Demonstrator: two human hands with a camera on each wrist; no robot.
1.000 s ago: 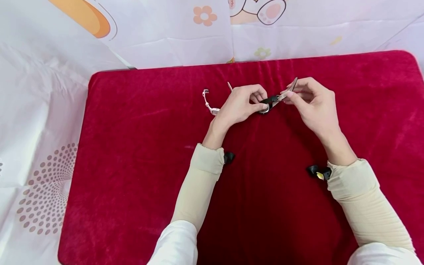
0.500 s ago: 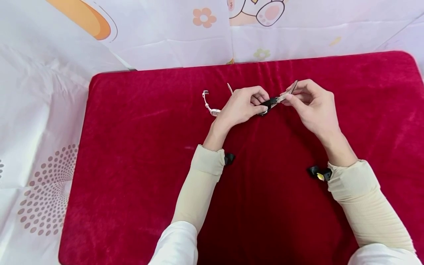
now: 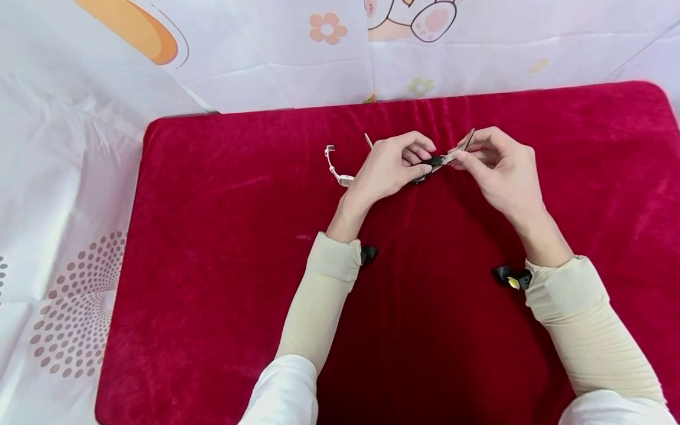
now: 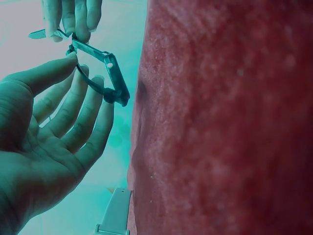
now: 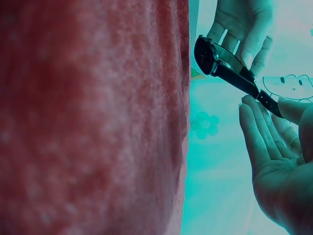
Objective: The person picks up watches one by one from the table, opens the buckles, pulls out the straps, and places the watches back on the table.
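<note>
Two hands: both work on one small black wristwatch with a dark strap (image 3: 432, 162), held just above the red velvet cushion (image 3: 223, 248) near its far middle.
Left hand (image 3: 388, 168): fingers curl round the watch's case end, thumb and fingertips pinching it; in the left wrist view the fingers (image 4: 73, 105) cradle the strap loop from below.
Right hand (image 3: 499, 165): thumb and forefinger pinch the free strap tail, which sticks up and away at a slant; the other fingers hang loosely curled.
Watch position: between the two hands, clear of the cushion, the case (image 5: 205, 54) nearest the cushion's edge in the right wrist view.
Doing the step well: my judgement is that the left hand should keep the case steady while the right feeds the strap tail straight, without twisting, with a short grip close to the buckle so the thin strap does not buckle or slip.
Second item: a pale pink slim watch strap with a small buckle (image 3: 333, 165) lies on the cushion just beside the left hand.
Surroundings: a white printed sheet with flowers and cartoon shapes (image 3: 265, 53) lies under and behind the cushion.
Writing: no brand, label or lettering can be read on the watch, strap or sheet.
</note>
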